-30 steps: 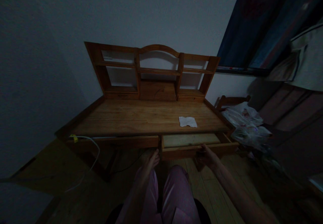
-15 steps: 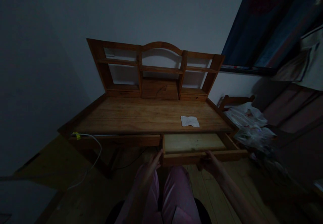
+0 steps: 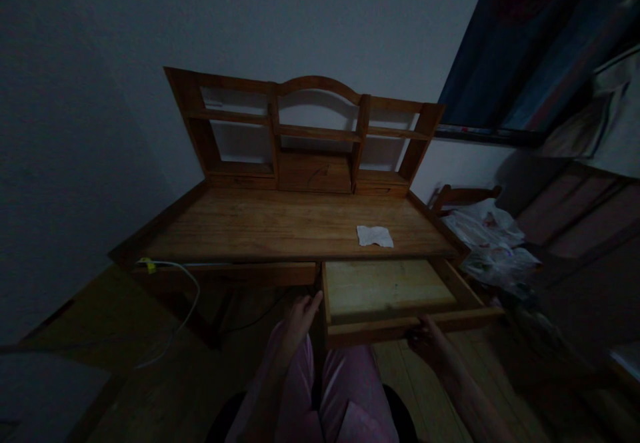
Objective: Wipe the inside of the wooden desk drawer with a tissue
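A wooden desk drawer is pulled out at the desk's right side, its pale bottom bare. My right hand is closed over the top edge of the drawer's front board, right of its middle, with the fingers partly hidden in shadow. Beside the drawer's left front, my left hand holds nothing, its fingers stretched toward the drawer's side wall. Whether those fingertips touch the wood is too dark to tell.
On the wooden desk lies a crumpled white tissue. A shelf unit stands along its back. A white cable hangs at the left front. Plastic bags are heaped on a chair at the right.
The drawer has come farther out toward me, with my right hand moving back along with it. More of its bottom shows. My left hand has stayed nearly in place.
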`<state>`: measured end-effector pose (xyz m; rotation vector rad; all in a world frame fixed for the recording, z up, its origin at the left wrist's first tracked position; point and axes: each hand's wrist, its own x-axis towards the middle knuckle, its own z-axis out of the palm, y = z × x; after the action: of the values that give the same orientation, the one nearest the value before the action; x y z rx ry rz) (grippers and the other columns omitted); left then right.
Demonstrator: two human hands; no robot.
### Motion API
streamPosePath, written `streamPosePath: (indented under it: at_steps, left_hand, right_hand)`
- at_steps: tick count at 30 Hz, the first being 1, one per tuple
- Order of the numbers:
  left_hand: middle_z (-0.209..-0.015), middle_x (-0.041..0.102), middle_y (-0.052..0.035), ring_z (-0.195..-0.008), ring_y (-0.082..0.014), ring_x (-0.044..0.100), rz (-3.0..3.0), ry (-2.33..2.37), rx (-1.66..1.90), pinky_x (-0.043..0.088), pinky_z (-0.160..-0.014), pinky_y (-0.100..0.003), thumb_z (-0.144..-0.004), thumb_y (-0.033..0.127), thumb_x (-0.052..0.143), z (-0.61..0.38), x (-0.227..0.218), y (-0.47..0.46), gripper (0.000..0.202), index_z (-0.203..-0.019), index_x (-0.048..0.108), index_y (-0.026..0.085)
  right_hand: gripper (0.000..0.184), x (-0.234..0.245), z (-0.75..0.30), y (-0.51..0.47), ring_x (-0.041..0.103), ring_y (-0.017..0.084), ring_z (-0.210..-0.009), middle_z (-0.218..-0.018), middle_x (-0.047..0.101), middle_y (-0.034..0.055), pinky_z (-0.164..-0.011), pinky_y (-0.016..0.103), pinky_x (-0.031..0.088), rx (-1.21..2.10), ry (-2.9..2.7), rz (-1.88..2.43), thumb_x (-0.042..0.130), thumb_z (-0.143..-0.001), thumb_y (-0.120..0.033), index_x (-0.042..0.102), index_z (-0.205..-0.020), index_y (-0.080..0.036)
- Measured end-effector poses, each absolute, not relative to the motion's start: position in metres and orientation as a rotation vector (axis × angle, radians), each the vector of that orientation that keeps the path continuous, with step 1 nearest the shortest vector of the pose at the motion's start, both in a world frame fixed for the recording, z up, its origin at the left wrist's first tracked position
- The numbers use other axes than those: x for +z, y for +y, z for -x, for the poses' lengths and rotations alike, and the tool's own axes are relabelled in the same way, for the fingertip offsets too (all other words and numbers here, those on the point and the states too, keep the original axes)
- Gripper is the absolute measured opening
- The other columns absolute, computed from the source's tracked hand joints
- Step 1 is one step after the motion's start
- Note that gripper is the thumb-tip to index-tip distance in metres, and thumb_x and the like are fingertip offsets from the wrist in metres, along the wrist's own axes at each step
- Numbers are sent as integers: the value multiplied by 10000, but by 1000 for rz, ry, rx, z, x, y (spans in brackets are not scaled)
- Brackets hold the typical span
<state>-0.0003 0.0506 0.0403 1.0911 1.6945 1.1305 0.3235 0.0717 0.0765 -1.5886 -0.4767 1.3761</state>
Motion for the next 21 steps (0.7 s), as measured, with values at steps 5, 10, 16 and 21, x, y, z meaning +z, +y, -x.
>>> streamPosePath:
  at_steps: [5,10,16,21]
  left_hand:
    - [-790,570,-20,-873,-208,578,-1371,1687,1102,391,-827,-279,-861,463,618,-2,45,50,317,-652,607,226]
    - [-767,559,-13,-868,-199,563,-1444,1601,1099,393,-819,-265,-853,354,597,-4,46,48,253,-636,578,227]
    - [-719,605,-6,-762,-184,568,-1232,1405,1192,428,-736,-259,-844,502,612,12,40,51,331,-696,656,210]
    - [-1016,724,-87,-991,-244,667,-947,1503,1272,486,-928,-314,-834,634,570,20,26,60,519,-1062,712,191]
  right_hand:
    - [422,64,-331,76,694,218,-709,-663,650,19,-630,306,578,1403,-456,1559,865,-562,-446,635,-812,-197]
    - [458,50,-336,76,686,194,-685,-680,665,17,-618,287,574,1418,-418,1548,873,-536,-452,640,-828,-187]
    - [460,59,-337,59,708,247,-745,-678,638,20,-667,357,601,1362,-468,1561,868,-519,-497,617,-790,-222]
    - [510,59,-344,42,707,284,-779,-669,613,23,-706,418,616,1386,-439,1586,885,-466,-503,611,-796,-226]
